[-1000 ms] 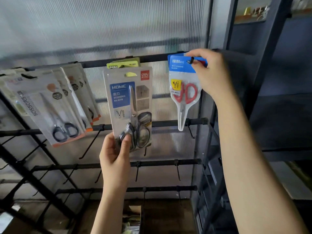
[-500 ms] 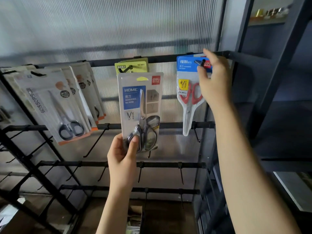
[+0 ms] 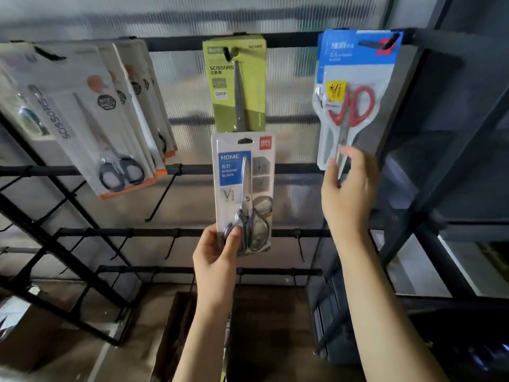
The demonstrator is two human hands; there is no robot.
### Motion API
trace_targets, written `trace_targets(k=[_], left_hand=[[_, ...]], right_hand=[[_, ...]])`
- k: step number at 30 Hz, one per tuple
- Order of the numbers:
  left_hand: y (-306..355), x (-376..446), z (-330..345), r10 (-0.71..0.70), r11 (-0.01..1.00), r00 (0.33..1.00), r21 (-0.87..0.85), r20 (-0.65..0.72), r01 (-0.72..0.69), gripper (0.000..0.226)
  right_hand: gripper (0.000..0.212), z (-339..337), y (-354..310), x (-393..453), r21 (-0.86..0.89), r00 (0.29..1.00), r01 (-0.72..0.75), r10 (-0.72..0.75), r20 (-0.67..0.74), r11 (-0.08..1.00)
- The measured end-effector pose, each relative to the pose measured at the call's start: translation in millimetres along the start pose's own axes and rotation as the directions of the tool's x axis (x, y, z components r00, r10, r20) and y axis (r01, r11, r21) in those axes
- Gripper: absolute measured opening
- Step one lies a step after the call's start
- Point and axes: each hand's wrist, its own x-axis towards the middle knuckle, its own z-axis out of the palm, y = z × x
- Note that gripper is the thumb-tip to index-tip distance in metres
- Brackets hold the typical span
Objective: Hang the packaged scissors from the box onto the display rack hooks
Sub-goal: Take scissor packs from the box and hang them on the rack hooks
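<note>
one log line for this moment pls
left hand holds HOME pack unhung | right hand touches red scissors pack on hook

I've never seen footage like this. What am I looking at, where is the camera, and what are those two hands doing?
There is no machine here: a person is stocking a shop display, and the camera sits on their head, looking forward and down at their own arms. The black rack has bars with hooks. The left hand grips a grey HOME scissors pack by its lower end; it is not yet on a hook. The right hand holds the bottom of a blue pack of red-handled scissors, which hangs from the top bar. A green scissors pack and a row of white packs hang there too.
</note>
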Motion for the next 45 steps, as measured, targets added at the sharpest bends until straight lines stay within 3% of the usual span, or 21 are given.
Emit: trace_targets(k=[5, 10, 16, 21, 28, 38, 41, 45], left_hand=[[-7.7, -3.2, -36.1, -0.085, 0.996, 0.996, 0.019, 0.038, 0.085, 0.004], [-14.0, 1.1, -69.8, -0.199, 0.98, 0.964, 0.067, 0.174, 0.19, 0.009], [-41.7, -9.9, -71.4, -0.366, 0.928, 0.881, 0.191, 0.3, 0.321, 0.006], [-64.1, -26.1, -42.3, -0.434, 0.901, 0.818, 0.205, 0.379, 0.383, 0.002], [-85.7, -41.1, 18.1, -0.422, 0.905, 0.795, 0.252, 0.435, 0.343, 0.002], [-116.2, -22.3, 61.7, -0.433, 0.853, 0.854, 0.437, 0.288, 0.285, 0.01], [-121.6, -17.4, 70.6, -0.43, 0.833, 0.858, 0.49, 0.28, 0.258, 0.011], [-124.5, -10.0, 86.6, -0.414, 0.817, 0.862, 0.537, 0.291, 0.211, 0.002]], right_hand=[[0.018, 11.3, -10.8, -49.5, -0.056, 0.979, -0.083, 0.092, 0.184, 0.995], [0.02, 15.5, -27.3, -91.7, -0.062, 0.879, -0.299, 0.3, 0.37, 0.952], [0.024, 1.7, -27.0, -110.4, -0.11, 0.832, -0.383, 0.394, 0.39, 0.917], [0.021, -29.2, 3.4, -109.9, -0.123, 0.843, -0.426, 0.442, 0.307, 0.896], [0.022, -63.4, 33.5, -86.4, -0.004, 0.758, -0.537, 0.485, 0.437, 0.843], [0.011, -43.5, 91.9, -57.6, 0.038, 0.703, -0.636, 0.558, 0.441, 0.771], [0.007, -36.1, 106.3, -55.1, 0.042, 0.663, -0.678, 0.586, 0.467, 0.733], [0.008, -28.9, 120.3, -47.5, 0.06, 0.675, -0.678, 0.589, 0.445, 0.732]])
